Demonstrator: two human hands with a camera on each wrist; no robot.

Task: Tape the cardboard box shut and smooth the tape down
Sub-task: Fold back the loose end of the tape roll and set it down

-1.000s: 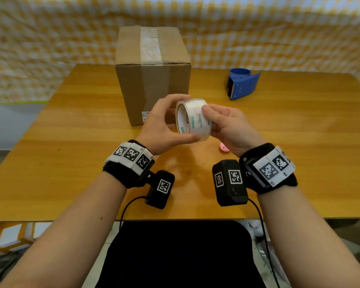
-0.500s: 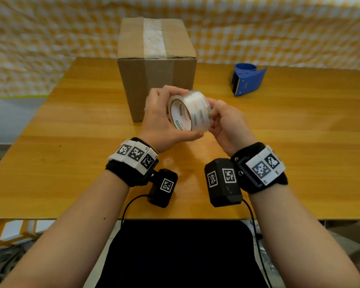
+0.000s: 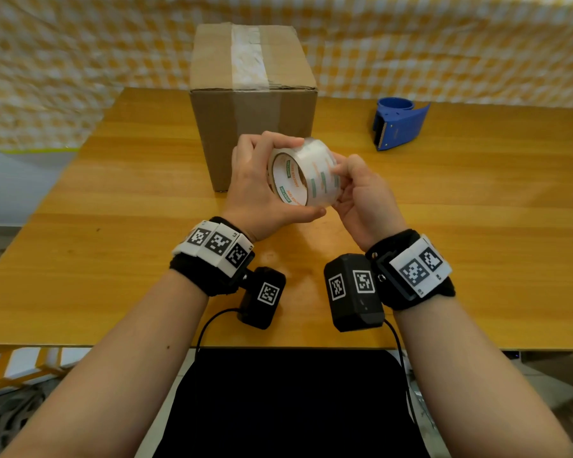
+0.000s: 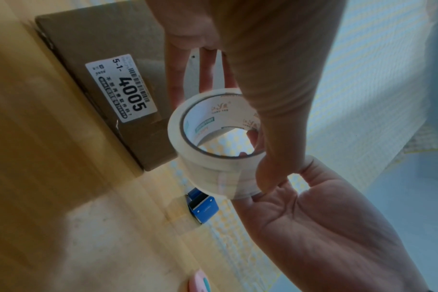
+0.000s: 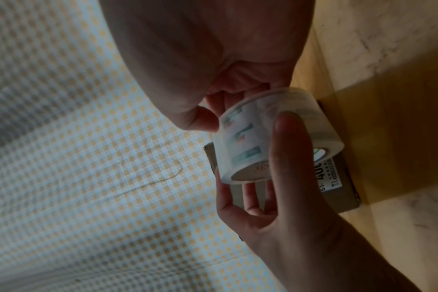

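Observation:
A closed brown cardboard box (image 3: 252, 104) stands upright at the table's far middle, with a strip of clear tape (image 3: 247, 57) along its top seam. In front of it, above the table, my left hand (image 3: 303, 176) grips a roll of clear tape (image 3: 315, 173), thumb under it and fingers over the top. My right hand (image 3: 339, 181) holds the roll's right side, thumb tip pressed on its outer face (image 5: 213, 122) and fingers curled behind. The left wrist view looks through the roll's core (image 4: 213, 138), with the box's white label (image 4: 123, 89) behind it.
A blue tape dispenser (image 3: 399, 125) sits on the wooden table (image 3: 477, 226) at the far right. A small pink object (image 4: 199, 282) lies on the table under my hands. A yellow checked cloth (image 3: 80, 44) hangs behind the table. A black chair seat (image 3: 291, 408) is at the near edge.
Both hands have turned the roll so its open core faces me more, and lifted it a little toward the box. The right thumb has shifted along the roll's outer face.

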